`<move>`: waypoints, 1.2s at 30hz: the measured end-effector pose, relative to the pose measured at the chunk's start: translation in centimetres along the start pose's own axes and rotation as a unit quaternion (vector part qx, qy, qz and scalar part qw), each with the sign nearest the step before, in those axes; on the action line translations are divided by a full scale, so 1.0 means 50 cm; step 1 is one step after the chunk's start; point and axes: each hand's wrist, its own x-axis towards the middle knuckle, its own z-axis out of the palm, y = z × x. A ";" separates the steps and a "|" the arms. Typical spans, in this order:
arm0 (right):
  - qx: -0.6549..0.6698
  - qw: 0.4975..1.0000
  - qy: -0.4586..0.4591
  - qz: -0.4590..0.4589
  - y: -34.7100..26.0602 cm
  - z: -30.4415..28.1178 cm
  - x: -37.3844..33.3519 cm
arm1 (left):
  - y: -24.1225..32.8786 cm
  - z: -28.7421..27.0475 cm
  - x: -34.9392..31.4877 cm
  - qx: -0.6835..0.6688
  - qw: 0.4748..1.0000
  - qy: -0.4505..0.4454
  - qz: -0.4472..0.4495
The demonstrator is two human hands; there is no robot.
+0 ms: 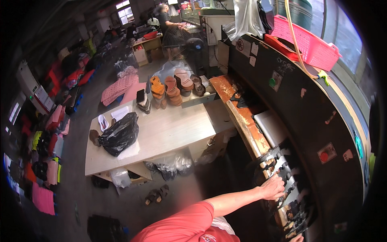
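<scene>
My left hand reaches out to the right over a wooden bench, its fingers curled down at a row of black and grey metal pieces. What lies under the fingers is hidden. At the lower edge only a small part of my right hand shows, beside the near end of the same row. Farther along the worn orange-brown bench top are a flat grey metal plate and a small black object.
A pale table to the left carries a black plastic bag and stacked shoe soles. Sandals lie on the floor. A dark panel borders the bench; a pink basket sits above. Beyond a fan stands a person.
</scene>
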 end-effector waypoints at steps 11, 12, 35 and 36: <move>0.004 0.982 0.053 0.183 0.038 -0.005 -0.040 | 0.021 -0.050 -0.168 0.022 1.000 -0.006 0.005; 0.016 0.987 0.059 0.151 -0.003 0.001 -0.028 | 0.023 -0.054 -0.184 0.017 1.000 -0.006 0.005; -0.070 0.977 0.028 -0.201 -0.269 0.153 -0.083 | 0.084 -0.115 -0.364 0.039 0.999 0.025 -0.007; -0.064 0.974 0.033 -0.216 -0.268 0.154 -0.082 | 0.082 -0.114 -0.363 0.043 0.999 0.029 -0.007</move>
